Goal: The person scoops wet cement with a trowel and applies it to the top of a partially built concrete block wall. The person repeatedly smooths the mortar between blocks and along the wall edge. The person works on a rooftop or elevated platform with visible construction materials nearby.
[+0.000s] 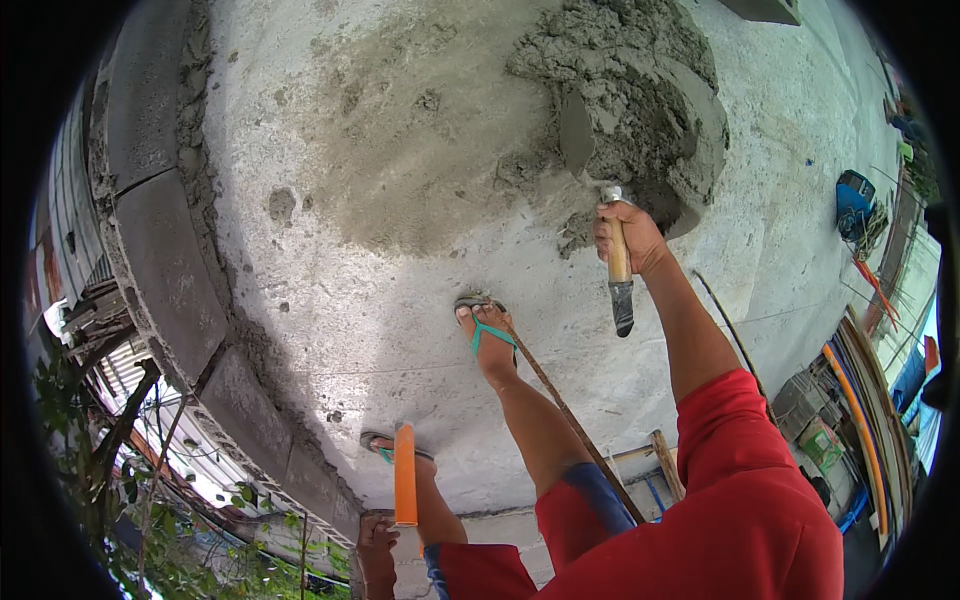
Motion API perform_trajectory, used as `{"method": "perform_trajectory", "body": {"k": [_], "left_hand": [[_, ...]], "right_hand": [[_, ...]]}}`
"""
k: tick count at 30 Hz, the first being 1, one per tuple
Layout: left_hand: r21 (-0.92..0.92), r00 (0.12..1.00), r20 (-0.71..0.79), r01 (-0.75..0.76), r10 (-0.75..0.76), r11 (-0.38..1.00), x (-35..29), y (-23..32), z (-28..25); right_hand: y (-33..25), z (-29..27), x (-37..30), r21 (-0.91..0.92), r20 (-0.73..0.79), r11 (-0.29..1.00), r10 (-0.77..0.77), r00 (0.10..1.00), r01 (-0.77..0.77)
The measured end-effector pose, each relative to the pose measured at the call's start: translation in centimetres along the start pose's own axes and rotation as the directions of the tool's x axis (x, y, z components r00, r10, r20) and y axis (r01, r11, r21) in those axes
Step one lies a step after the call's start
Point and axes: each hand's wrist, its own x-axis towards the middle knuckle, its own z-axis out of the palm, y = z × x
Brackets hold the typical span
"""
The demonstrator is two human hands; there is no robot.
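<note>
My right hand (pixel 630 235) is closed around the wooden handle of a trowel (pixel 620 262), whose end is wrapped in dark material. Its grey, mortar-coated blade (pixel 577 135) stands against the left side of a heap of wet mortar (pixel 650 90) on the concrete floor. Low on the left, my left hand (pixel 377 545) has its fingers curled beside the wall's end. A long, narrow orange tool (pixel 405 475) stands out next to these fingers and appears held by them; the exact grip is partly hidden.
Along the left runs a low wall of concrete blocks (pixel 170 250) with mortar at its foot. My sandalled feet (pixel 490 335) stand on the floor, a thin rod (pixel 560 405) by one leg. At right lie a blue bag (pixel 855 205) and stacked boards (pixel 880 410).
</note>
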Motion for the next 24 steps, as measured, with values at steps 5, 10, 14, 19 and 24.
{"method": "perform_trajectory", "body": {"k": [5, 10, 14, 19, 24], "left_hand": [[-0.016, 0.998, 0.051, -0.026, 0.026, 1.0, 0.5, 2.8, 0.6], [-0.009, 0.995, 0.07, -0.064, 0.064, 0.998, 0.9, 5.1, 3.3], [-0.018, 0.993, 0.098, -0.059, 0.061, 0.998, 1.0, 5.2, 4.1], [0.048, 0.993, 0.106, -0.063, 0.058, 0.997, 1.4, 3.3, 3.5], [0.022, 0.999, 0.052, 0.004, -0.005, 1.0, 1.6, 1.3, 1.0]], "right_hand": [[-1.6, 1.4, -2.5, -0.146, -0.344, 0.968, -0.243, 0.907, 0.204], [-2.4, 1.9, 2.1, -0.654, -0.397, 0.754, -0.271, 0.877, -0.064], [5.9, 1.9, -0.8, -0.661, -0.256, 0.747, -0.136, 0.957, -0.07], [10.2, 1.1, 5.1, -0.949, 0.311, -0.005, -0.177, 0.934, 0.315], [3.2, -3.1, 16.7, -0.965, 0.26, -0.14, -0.555, 0.79, 0.22]]}}
